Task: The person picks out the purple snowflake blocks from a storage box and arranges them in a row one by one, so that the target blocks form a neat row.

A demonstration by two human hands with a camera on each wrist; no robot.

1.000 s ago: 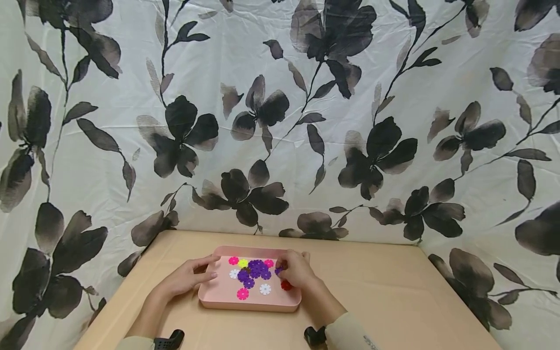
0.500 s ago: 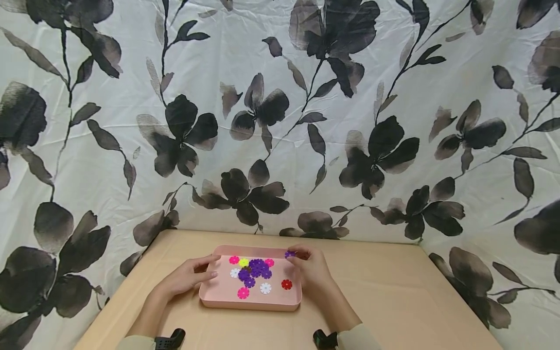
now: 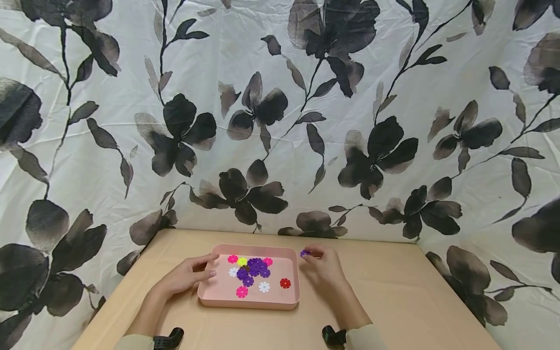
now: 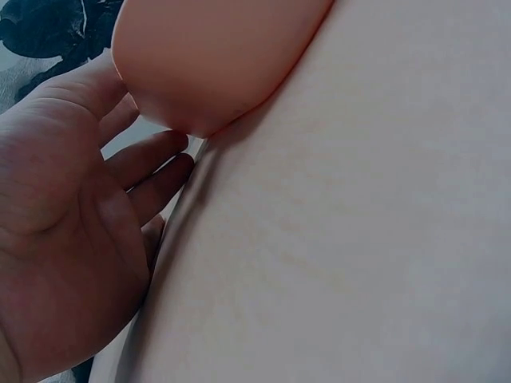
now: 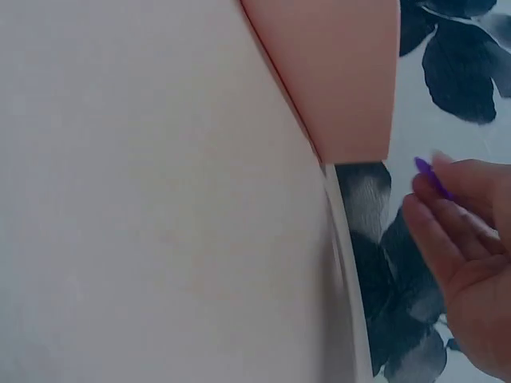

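Note:
A pink tray [image 3: 248, 304] stands on the table, with several small notched flower-shaped discs in it. Purple discs [image 3: 255, 266] lie heaped at its middle. Around them are pink discs [image 3: 242, 291], white discs [image 3: 264, 287], a yellow disc [image 3: 242, 262] and, towards the right, a red disc [image 3: 285, 283]. My left hand [image 3: 183, 276] rests against the tray's left side, fingers relaxed; the left wrist view shows them by the tray wall [image 4: 211, 64]. Beyond the tray's right rim, my right hand [image 3: 327, 266] pinches a purple flower-shaped disc [image 5: 432, 177] between thumb and fingertips, raised above the table.
The light tan table [image 3: 393, 291] extends on both sides of the tray. Behind it hangs a white cloth [image 3: 323, 204] printed with dark flowers. Black straps with cameras [image 3: 168, 339] sit on both wrists.
My right hand has lifted a purple disc from the tray's right part and carried it right, past the rim, uncovering the red disc. The left hand stays at the tray.

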